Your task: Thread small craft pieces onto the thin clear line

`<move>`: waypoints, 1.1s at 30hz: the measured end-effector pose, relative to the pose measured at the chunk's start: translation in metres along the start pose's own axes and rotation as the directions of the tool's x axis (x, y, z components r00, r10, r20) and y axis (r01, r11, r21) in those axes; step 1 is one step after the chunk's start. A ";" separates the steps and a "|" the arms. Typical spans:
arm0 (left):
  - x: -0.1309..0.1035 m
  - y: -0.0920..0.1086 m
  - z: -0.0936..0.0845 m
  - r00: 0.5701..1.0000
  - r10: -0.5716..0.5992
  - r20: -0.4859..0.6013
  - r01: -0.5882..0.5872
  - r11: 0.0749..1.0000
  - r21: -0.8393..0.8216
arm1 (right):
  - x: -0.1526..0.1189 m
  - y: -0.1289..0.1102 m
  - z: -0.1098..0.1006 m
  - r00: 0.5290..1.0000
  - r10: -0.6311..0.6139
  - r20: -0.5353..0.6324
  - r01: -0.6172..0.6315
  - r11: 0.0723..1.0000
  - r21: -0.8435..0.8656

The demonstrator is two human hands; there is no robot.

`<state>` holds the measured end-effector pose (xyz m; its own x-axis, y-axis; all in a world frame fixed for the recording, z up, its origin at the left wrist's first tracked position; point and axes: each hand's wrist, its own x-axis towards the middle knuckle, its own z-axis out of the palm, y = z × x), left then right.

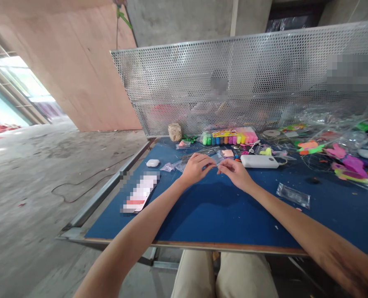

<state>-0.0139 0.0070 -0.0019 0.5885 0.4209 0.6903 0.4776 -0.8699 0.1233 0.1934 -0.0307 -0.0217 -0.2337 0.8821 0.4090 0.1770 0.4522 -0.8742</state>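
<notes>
Just above the blue table (pixel 208 219), my two hands come close together, fingertips nearly meeting. My left hand (pixel 197 169) is closed in a pinch, thumb against the fingers. The fingers of my right hand (pixel 236 173) are also pinched together, facing it. Whatever lies between the fingertips is too small to make out. Thin wires (pixel 199 153) and clear plastic lie behind my left hand. Beyond my right hand are a pale peach piece of clay (pixel 228 153) in clear film and a white oblong device (pixel 260 162) with a cable.
A phone (pixel 142 192) and a white earbud case (pixel 153 163) lie at left. Behind are a stone (pixel 174 132) and a pack of coloured clay (pixel 230 136) near a perforated metal panel (pixel 184 82). A clear packet (pixel 293 195) and bright foam-like pieces (pixel 353 165) lie right.
</notes>
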 end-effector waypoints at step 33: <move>0.001 0.014 0.002 0.951 -0.308 0.031 0.303 0.910 -0.283 | -0.004 -0.003 -0.003 0.999 -0.033 -0.043 0.029 0.995 -0.101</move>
<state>-0.0053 -0.0039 -0.0010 0.4330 0.6757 0.5966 0.4285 -0.7366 0.5233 0.1969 -0.0352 -0.0198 -0.1983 0.8715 0.4486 0.2654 0.4883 -0.8313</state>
